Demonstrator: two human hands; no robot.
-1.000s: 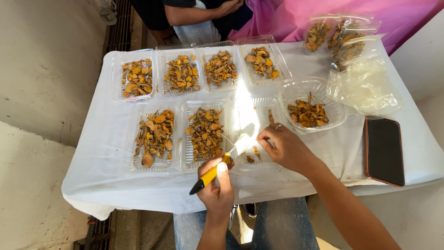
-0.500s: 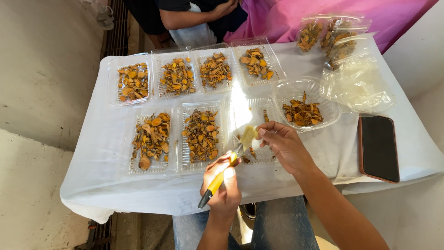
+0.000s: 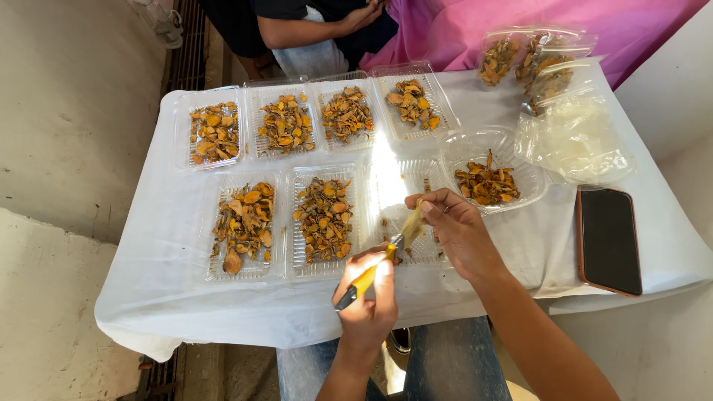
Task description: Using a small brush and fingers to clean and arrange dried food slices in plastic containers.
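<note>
White-clothed bench [image 3: 186, 297]: left hand [image 3: 369, 308] is gripping a yellow-handled knife [image 3: 364, 278]; right hand [image 3: 457, 230] is pinching a root piece [image 3: 413, 223] above the near-empty tray [image 3: 405, 186]. Advisable: blade cutting clear of fingertips.

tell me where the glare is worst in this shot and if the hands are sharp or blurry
Head view: a strip of sunlight blows out the clear tray under the hands and the white tablecloth around it. The left hand with the yellow-handled knife and the right hand holding a pale root piece are fairly sharp; the piece is washed out by the light.
</note>
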